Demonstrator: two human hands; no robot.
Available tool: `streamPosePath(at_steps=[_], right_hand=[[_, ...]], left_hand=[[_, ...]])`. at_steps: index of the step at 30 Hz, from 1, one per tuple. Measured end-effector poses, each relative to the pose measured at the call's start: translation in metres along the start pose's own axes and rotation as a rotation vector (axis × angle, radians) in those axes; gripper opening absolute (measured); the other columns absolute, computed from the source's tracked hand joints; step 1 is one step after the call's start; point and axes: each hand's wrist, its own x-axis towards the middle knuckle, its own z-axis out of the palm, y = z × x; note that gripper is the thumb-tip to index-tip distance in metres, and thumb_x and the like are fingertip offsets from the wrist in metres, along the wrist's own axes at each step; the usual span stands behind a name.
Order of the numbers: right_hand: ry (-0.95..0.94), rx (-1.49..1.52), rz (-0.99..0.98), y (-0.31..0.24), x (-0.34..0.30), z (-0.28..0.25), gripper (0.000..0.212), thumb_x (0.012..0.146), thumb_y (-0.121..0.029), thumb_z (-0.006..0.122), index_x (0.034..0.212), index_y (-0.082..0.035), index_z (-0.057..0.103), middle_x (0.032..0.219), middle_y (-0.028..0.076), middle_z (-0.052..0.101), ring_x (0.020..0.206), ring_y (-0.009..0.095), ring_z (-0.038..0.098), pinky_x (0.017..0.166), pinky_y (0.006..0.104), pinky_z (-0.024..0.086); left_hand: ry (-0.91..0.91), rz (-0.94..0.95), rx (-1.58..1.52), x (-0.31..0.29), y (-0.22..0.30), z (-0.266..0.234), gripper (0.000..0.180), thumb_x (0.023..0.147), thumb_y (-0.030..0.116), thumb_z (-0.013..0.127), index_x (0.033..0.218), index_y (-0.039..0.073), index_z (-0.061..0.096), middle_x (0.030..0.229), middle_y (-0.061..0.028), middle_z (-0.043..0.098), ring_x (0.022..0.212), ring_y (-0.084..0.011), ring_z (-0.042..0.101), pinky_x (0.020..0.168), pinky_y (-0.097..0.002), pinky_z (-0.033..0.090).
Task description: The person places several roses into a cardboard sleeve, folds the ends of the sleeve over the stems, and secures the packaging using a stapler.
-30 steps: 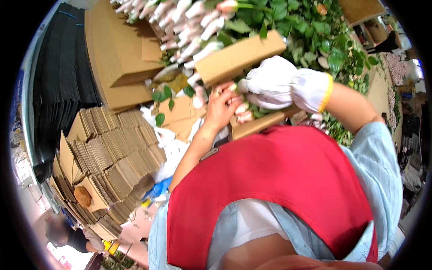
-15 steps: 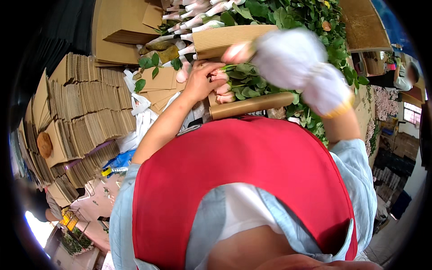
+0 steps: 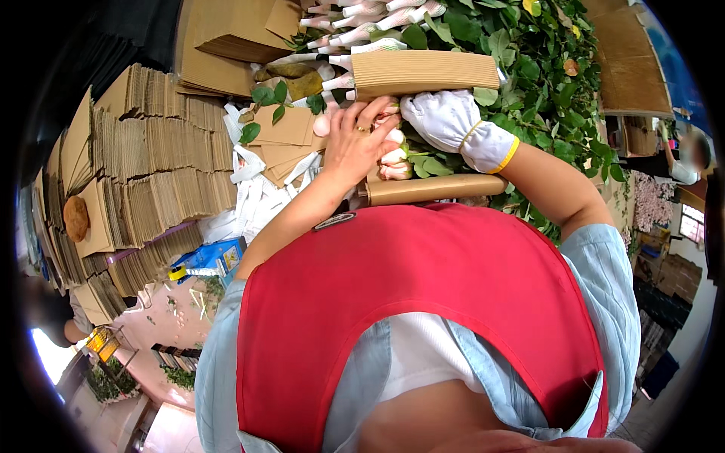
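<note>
Several pale pink roses [image 3: 395, 156] lie in a row with green leaves, between a corrugated cardboard pad [image 3: 423, 72] on the far side and a rolled brown paper edge [image 3: 442, 189] on the near side. My left hand [image 3: 355, 141], bare with a ring, rests with spread, bent fingers against the rose heads. In a white glove with a yellow cuff, my right hand [image 3: 442, 121] is closed around a rose at the far end of the row. That rose's stem is hidden by the glove, and its head shows only partly beside my left fingertips.
Stacks of cardboard sheets [image 3: 162, 151] stand at the left, with white netting sleeves [image 3: 249, 189] beside them. Net-wrapped blooms [image 3: 366, 23] lie at the back. Leafy stems [image 3: 529, 83] spread to the right. A blue tape dispenser [image 3: 215, 260] sits lower left. A person [image 3: 689, 160] is at far right.
My right hand, blurred earlier while carrying a rose above the leaves, has come down and leftward to the row. My left hand stays at the rose heads, its fingers shifted to the far end.
</note>
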Motion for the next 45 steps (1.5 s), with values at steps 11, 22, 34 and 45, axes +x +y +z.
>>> streamPosePath(at_steps=[11, 22, 34, 45], right_hand=[[-0.276, 0.497, 0.112, 0.016, -0.017, -0.124, 0.038, 0.089, -0.026, 0.058, 0.121, -0.005, 0.058, 0.115, 0.017, 0.064, 0.101, 0.034, 0.064, 0.084, 0.0424, 0.053], [-1.009, 0.717, 0.47, -0.03, -0.189, -0.072, 0.037, 0.082, -0.023, 0.053, 0.113, -0.006, 0.064, 0.085, 0.017, 0.067, 0.073, 0.026, 0.065, 0.071, 0.0394, 0.054], [-0.017, 0.401, -0.112, -0.047, -0.02, -0.167, 0.031, 0.079, -0.019, 0.062, 0.108, -0.007, 0.06, 0.112, 0.013, 0.064, 0.087, 0.037, 0.064, 0.076, 0.0444, 0.055], [-0.748, 0.137, -0.158, -0.064, 0.087, -0.085, 0.029, 0.078, -0.023, 0.063, 0.103, -0.008, 0.06, 0.106, 0.012, 0.063, 0.101, 0.027, 0.062, 0.079, 0.0395, 0.051]], left_hand=[[-0.03, -0.601, -0.85, -0.052, -0.033, -0.05, 0.037, 0.086, 0.015, 0.069, 0.122, 0.007, 0.064, 0.111, -0.0093, 0.065, 0.102, -0.0178, 0.059, 0.092, -0.0312, 0.045], [-0.186, -0.709, -0.721, -0.043, -0.007, -0.055, 0.019, 0.088, 0.018, 0.07, 0.099, 0.003, 0.072, 0.071, -0.0059, 0.066, 0.063, -0.0108, 0.057, 0.061, -0.0264, 0.047], [0.07, -0.669, -1.07, -0.053, -0.026, -0.01, 0.041, 0.101, 0.03, 0.05, 0.131, 0.002, 0.053, 0.115, -0.0114, 0.062, 0.105, -0.0171, 0.058, 0.092, -0.0297, 0.045], [-0.262, -0.543, -0.32, 0.025, -0.04, 0.016, 0.033, 0.089, 0.033, 0.058, 0.107, 0.007, 0.069, 0.095, -0.0223, 0.068, 0.091, -0.0412, 0.064, 0.082, -0.0468, 0.05]])
